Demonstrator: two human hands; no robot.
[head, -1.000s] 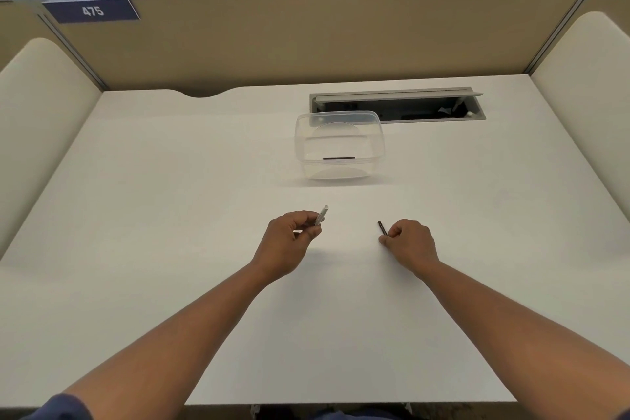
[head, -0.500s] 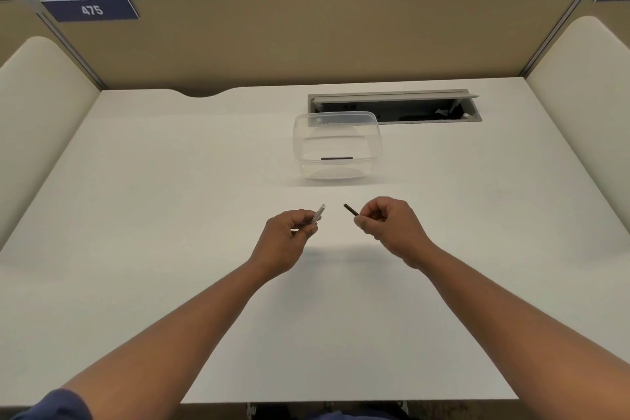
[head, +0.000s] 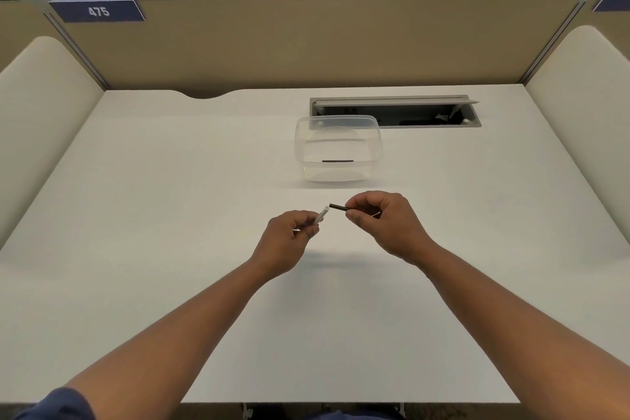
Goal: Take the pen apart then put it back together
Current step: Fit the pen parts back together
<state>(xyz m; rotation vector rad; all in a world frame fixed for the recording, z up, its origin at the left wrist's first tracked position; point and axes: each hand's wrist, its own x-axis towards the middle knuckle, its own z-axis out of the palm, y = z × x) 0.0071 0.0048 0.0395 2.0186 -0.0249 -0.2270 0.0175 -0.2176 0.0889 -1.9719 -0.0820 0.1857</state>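
Note:
My left hand [head: 289,237] grips a white pen barrel [head: 321,216] that sticks up and to the right out of my fingers. A thin dark ink refill [head: 337,207] is pinched in my right hand [head: 385,220] and points left. The refill's free end sits right at the barrel's open end. Both hands hover above the middle of the white desk [head: 170,215]. Most of the barrel is hidden inside my left fist.
A clear plastic container [head: 338,150] stands beyond my hands with a short dark piece [head: 337,161] inside. Behind it is an open cable tray [head: 395,111] set into the desk. Padded partitions close off the left, right and back.
My right hand lifted the dark refill off the desk and carried it left, up to the barrel's end. My left hand stayed nearly still.

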